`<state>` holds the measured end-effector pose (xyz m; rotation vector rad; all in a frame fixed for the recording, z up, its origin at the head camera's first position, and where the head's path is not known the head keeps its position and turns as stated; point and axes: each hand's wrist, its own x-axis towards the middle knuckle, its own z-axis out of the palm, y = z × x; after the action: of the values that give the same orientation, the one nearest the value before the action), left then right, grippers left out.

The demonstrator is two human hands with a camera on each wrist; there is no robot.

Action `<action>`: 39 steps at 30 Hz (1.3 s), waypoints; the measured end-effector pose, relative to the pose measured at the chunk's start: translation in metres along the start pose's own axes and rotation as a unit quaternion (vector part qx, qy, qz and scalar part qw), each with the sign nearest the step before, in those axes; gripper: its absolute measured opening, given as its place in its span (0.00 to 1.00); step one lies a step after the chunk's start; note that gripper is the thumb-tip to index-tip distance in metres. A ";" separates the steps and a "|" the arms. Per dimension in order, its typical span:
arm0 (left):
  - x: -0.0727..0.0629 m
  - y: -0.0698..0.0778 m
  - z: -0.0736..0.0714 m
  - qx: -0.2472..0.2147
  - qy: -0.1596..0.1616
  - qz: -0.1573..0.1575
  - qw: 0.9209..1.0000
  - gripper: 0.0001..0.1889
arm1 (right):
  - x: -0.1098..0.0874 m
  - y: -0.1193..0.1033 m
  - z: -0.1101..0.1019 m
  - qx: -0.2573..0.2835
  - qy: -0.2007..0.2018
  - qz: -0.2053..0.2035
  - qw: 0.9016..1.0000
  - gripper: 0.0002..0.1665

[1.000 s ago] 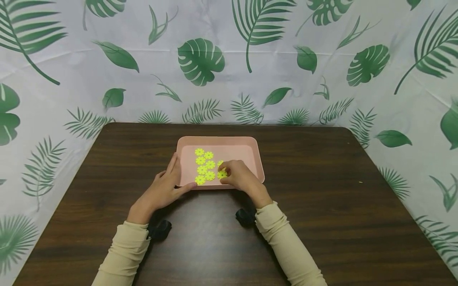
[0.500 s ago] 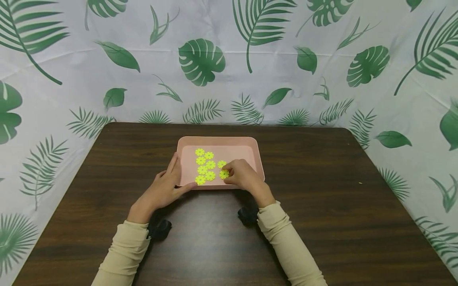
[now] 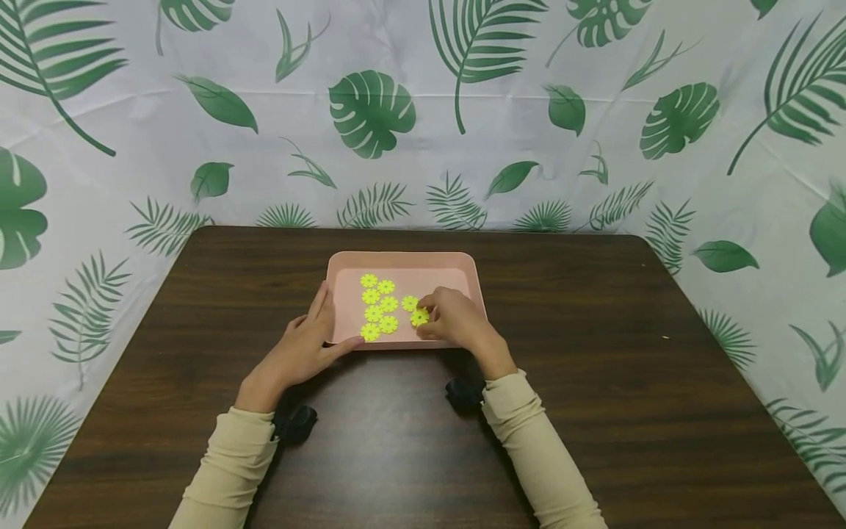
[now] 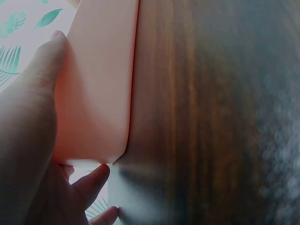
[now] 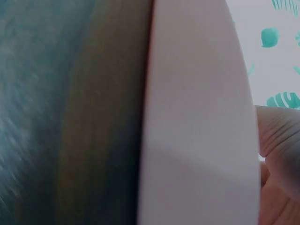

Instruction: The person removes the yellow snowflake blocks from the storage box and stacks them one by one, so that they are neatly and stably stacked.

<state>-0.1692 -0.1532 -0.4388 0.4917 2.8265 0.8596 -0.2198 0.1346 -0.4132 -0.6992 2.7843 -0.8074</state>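
Note:
In the head view, a pink rectangular tray (image 3: 439, 278) sits on the table with several small yellow flower-shaped pieces in it. Most form two uneven columns (image 3: 388, 303) on its left side. My left hand (image 3: 300, 349) rests at the tray's near left corner, its straight thumb along the front rim and its fingers against the left side. My right hand (image 3: 456, 319), over the tray's right half, pinches one yellow flower-shaped piece (image 3: 419, 317) between thumb and fingers. Just behind it lies another flower piece (image 3: 409, 303). The right wrist view hides the pinched piece behind the tray wall (image 5: 201, 117).
The dark wooden table (image 3: 595, 382) extends around the tray on all sides. Behind it hangs a white cloth (image 3: 264, 147) printed with green leaves. A black wrist camera (image 3: 295, 426) sits below the left wrist, another camera (image 3: 465, 397) below the right.
My right hand has slid to the right with the pinched flower piece, slightly away from me too. The flower piece behind it shows more fully now. My left hand and the tray stay put.

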 end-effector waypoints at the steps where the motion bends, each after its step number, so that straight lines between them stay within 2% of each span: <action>1: 0.000 0.000 0.000 0.001 0.000 0.000 1.000 0.58 | 0.000 0.001 -0.002 0.004 0.003 -0.002 1.000 0.23; 6: -0.001 0.000 -0.001 0.000 -0.002 -0.004 1.000 0.59 | -0.003 0.007 -0.012 0.009 0.021 -0.017 1.000 0.19; 12: -0.001 -0.001 0.000 0.000 -0.004 -0.004 1.000 0.58 | -0.012 0.011 -0.030 0.003 0.045 -0.001 0.999 0.20; 20: 0.000 -0.001 0.000 -0.005 -0.005 -0.002 1.000 0.58 | -0.028 0.021 -0.057 0.015 0.121 0.004 0.993 0.19; 29: 0.000 0.000 -0.002 -0.009 -0.007 0.000 1.000 0.57 | -0.044 0.045 -0.079 0.013 0.158 0.050 0.986 0.23; 39: 0.000 0.001 -0.003 -0.011 -0.008 0.003 1.000 0.56 | -0.060 0.072 -0.091 0.010 0.190 0.099 0.977 0.24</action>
<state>-0.1694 -0.1539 -0.4352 0.5025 2.8000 0.8825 -0.2199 0.2593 -0.3745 -0.2771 3.1084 -1.0180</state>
